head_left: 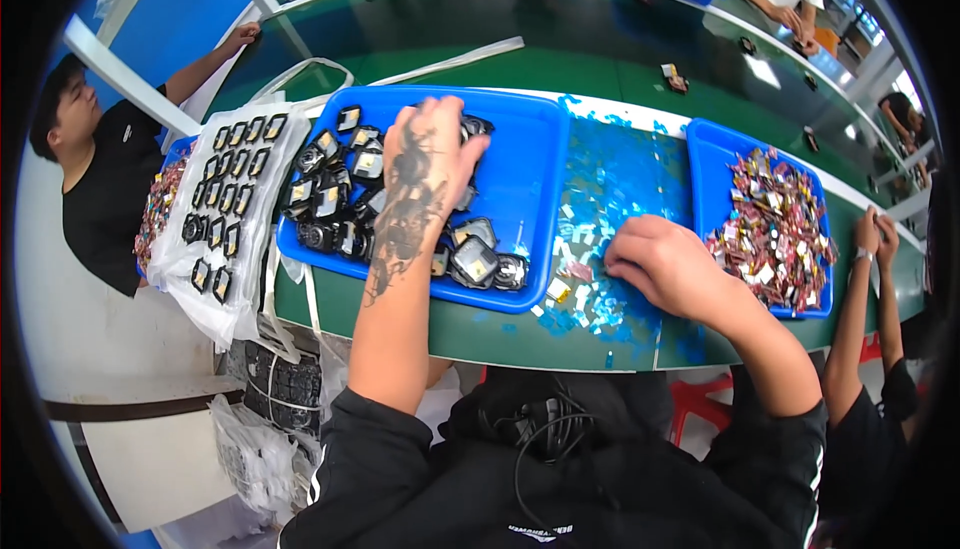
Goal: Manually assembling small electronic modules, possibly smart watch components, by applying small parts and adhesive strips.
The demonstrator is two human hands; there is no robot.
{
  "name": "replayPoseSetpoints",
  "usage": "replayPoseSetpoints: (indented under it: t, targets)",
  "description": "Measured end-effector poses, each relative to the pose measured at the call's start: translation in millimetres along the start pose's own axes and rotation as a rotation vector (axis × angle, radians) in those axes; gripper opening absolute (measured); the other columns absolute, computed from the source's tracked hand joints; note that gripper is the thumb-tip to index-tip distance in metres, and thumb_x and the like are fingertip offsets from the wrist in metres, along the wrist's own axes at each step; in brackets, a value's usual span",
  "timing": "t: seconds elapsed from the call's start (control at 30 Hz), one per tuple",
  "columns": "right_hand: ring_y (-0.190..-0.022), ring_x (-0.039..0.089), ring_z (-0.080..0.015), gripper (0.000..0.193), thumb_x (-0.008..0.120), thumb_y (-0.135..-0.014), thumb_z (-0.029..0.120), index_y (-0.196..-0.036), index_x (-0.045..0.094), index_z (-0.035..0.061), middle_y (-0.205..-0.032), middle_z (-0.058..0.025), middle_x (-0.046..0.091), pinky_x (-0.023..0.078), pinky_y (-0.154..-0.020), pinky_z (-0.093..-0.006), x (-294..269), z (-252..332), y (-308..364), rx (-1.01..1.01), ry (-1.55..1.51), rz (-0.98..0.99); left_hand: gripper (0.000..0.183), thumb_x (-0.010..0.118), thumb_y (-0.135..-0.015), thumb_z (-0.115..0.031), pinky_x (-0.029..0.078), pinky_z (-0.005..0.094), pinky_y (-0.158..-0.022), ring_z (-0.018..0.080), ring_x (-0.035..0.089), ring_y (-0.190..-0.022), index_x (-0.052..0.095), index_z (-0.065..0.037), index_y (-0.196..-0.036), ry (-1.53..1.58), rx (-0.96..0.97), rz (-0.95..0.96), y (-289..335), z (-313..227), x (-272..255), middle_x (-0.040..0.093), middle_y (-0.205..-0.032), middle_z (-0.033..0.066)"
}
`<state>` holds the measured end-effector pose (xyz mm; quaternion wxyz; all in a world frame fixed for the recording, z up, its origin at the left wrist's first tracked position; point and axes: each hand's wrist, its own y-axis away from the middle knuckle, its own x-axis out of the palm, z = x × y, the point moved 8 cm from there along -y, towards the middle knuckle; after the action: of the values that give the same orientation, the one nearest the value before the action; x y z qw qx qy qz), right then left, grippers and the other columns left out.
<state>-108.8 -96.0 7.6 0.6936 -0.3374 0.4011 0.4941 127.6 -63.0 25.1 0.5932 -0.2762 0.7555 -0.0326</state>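
My left hand (pixel 428 149) reaches over a large blue tray (pixel 545 189) that holds many black, rounded-square watch-like cases (pixel 474 261) with pale faces. Its thumb stands apart from the fingers, whose tips bend down out of sight among the cases. I see nothing held in it. My right hand (pixel 662 261) is low over the green table, right of the tray, with its fingers curled together. Whatever they pinch, if anything, is hidden. Beneath and beside it lie scattered shiny blue film pieces (pixel 600 174) and small white and yellowish bits (pixel 558 290).
A second blue tray (pixel 703 154) on the right is heaped with small reddish-brown parts (pixel 770 234). On the left, white plastic sheeting (pixel 190 294) carries rows of black cases. Beyond runs a green conveyor (pixel 590 44) with scattered parts. Other people sit left, right and across.
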Motion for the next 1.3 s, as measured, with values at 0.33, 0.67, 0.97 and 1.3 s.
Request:
replayPoseSetpoints:
  t: [0.33,0.67,0.97,1.3]
  targets:
    - [-0.077,0.061,-0.0084,0.009,0.069,-0.086,0.003,-0.090,0.064,-0.0032,-0.084,-0.0040,0.065,0.052,-0.066,-0.0249,-39.1,-15.8,34.6,0.353,-0.732,-0.415,0.023,0.056,-0.094,-0.012,0.039,0.0207,-0.056,0.0040,0.048,-0.063,0.062,-0.002,-0.113,1.196,0.143,0.567,45.8,-114.6,25.6,0.054,-0.073,-0.0008]
    - [-0.069,0.054,-0.0036,0.012,0.068,-0.088,0.011,-0.089,0.066,-0.0001,-0.082,0.0006,0.063,0.043,-0.061,-0.0195,-20.4,-24.1,39.1,0.433,-1.141,-0.364,0.013,0.074,-0.080,-0.006,0.041,0.0308,-0.053,0.0158,0.055,-0.060,0.073,-0.003,-0.092,1.033,0.415,0.437,58.2,-141.2,23.5,0.058,-0.068,0.0062]
    - [-0.076,0.054,-0.0029,0.015,0.064,-0.092,0.014,-0.094,0.065,-0.0006,-0.085,0.0008,0.064,0.043,-0.067,-0.0198,-7.8,-32.7,37.3,0.464,-1.138,-0.224,0.013,0.075,-0.078,-0.006,0.040,0.0317,-0.050,0.0177,0.054,-0.056,0.074,-0.003,-0.091,0.874,0.518,0.336,60.7,-146.1,20.2,0.057,-0.064,0.0067]
    - [-0.074,0.049,-0.0019,0.017,0.061,-0.094,0.014,-0.091,0.061,-0.0020,-0.081,0.0032,0.057,0.042,-0.065,-0.0205,-21.5,-24.7,42.1,0.459,-0.966,-0.294,0.010,0.074,-0.079,-0.005,0.041,0.0314,-0.050,0.0179,0.056,-0.056,0.072,-0.001,-0.088,0.887,0.451,0.344,61.8,-141.9,26.3,0.057,-0.064,0.0072]
